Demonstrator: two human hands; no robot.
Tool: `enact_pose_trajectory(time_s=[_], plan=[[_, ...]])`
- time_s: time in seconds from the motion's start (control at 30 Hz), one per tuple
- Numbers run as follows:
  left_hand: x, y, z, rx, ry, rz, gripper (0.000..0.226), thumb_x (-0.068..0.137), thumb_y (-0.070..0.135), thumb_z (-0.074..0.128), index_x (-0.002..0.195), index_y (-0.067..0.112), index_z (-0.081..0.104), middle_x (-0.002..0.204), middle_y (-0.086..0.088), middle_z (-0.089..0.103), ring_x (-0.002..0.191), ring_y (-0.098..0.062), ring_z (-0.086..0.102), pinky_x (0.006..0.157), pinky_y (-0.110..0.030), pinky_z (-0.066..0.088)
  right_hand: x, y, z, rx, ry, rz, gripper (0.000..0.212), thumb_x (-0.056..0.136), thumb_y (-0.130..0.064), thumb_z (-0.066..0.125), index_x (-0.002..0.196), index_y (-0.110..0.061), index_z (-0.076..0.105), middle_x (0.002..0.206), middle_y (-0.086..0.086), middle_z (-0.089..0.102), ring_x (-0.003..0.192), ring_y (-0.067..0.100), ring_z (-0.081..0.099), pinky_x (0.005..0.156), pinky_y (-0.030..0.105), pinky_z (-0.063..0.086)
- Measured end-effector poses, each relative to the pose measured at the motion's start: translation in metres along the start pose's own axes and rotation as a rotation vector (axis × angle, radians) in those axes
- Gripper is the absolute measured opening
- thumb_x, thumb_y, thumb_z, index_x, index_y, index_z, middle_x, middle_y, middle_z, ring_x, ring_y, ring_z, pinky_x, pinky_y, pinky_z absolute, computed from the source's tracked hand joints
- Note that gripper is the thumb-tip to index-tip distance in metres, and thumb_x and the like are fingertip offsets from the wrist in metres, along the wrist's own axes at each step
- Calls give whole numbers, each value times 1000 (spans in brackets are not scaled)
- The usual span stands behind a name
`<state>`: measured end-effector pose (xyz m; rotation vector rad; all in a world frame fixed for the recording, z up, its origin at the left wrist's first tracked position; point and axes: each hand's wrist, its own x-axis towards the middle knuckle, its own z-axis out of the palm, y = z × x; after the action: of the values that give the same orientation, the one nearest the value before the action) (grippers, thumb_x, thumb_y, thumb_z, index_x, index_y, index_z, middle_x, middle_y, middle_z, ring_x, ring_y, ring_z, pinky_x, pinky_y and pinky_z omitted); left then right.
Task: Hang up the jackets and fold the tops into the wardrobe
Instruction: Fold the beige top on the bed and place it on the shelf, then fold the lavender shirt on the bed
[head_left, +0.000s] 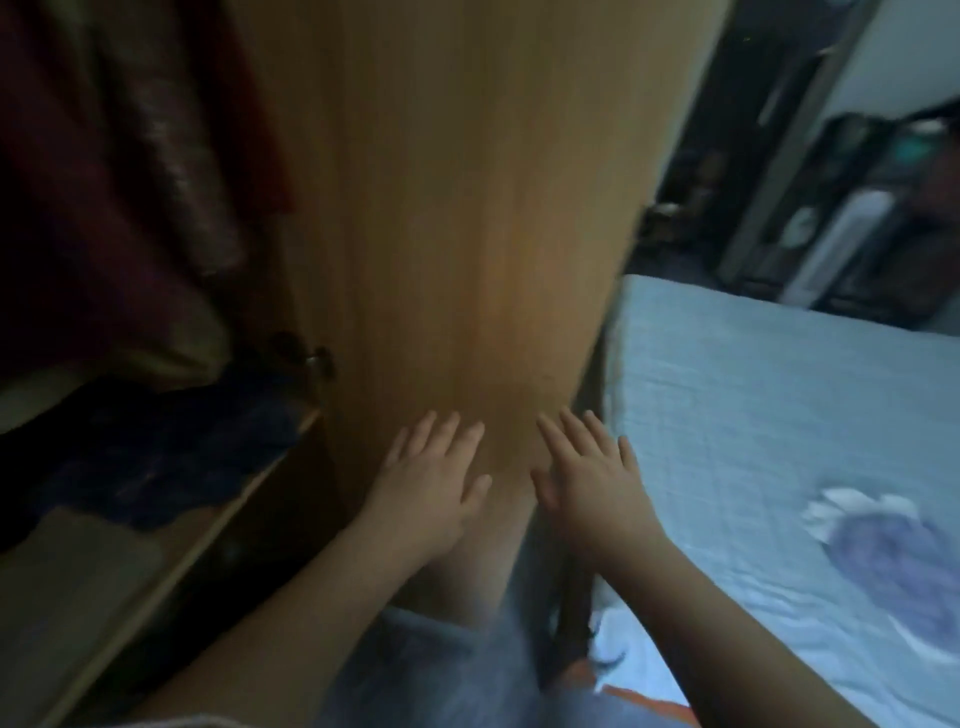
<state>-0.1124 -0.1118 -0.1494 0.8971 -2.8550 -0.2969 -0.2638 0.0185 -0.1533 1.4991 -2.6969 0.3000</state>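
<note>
Wardrobe door (457, 208) stands open; left hand (431, 483) and right hand (592, 483), fingers straight, hold nothing before it. Pushed shut, it may pinch the blue garment (171, 447) overhanging the left shelf (78, 582).

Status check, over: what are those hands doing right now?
Left hand and right hand open, empty, before the tan wooden wardrobe door. Dark blue garment on shelf. Nothing blocking.

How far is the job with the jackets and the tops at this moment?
Looks done: clothes hang inside, and a dark blue garment lies on the wardrobe shelf. In hand: nothing; the left hand and right hand are open, fingers spread at the wooden door. Left: a white and purple cloth lies crumpled on the bed, probably one more piece to put away.
</note>
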Motion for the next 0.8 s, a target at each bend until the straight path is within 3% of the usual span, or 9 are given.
enact_pose_trajectory(time_s=[0.17, 0.3, 0.5, 0.63, 0.8], plan=[[50, 142, 28, 34, -22, 191, 68, 97, 57, 26, 157, 31, 11, 166, -1, 12, 153, -23, 5, 124, -43, 9, -61, 149, -42, 6, 79, 197, 59, 100, -47, 35, 155, -34, 17, 164, -4, 14, 152, 22, 6, 121, 48, 10], [80, 279, 56, 37, -38, 290, 71, 94, 59, 22, 157, 29, 14, 166, -2, 15, 153, -25, 8, 123, -45, 11, -113, 272, -75, -15, 117, 316, 59, 101, -49, 33, 155, -33, 16, 165, -3, 12, 152, 22, 4, 122, 49, 10], [111, 466, 97, 55, -49, 460, 72, 94, 61, 22, 157, 26, 19, 164, -6, 20, 151, -28, 14, 121, -47, 17, -179, 423, -117, -56, 171, 474, 70, 89, -55, 19, 152, -27, 30, 161, 4, 26, 149, 27, 19, 118, 50, 22], [131, 559, 121, 60, -61, 569, 93, 76, 67, 2, 155, 25, 25, 162, -7, 28, 149, -29, 22, 119, -47, 21, -211, 499, -131, -36, 206, 564, 73, 85, -55, 20, 149, -24, 37, 157, 6, 34, 146, 30, 27, 115, 51, 26], [169, 639, 165, 21, -103, 651, 92, 76, 65, 6, 151, 21, 36, 157, -10, 37, 145, -33, 31, 114, -48, 29, -219, 576, -129, -9, 175, 647, 65, 93, -52, 28, 153, -27, 28, 162, 3, 24, 150, 26, 18, 119, 47, 20]])
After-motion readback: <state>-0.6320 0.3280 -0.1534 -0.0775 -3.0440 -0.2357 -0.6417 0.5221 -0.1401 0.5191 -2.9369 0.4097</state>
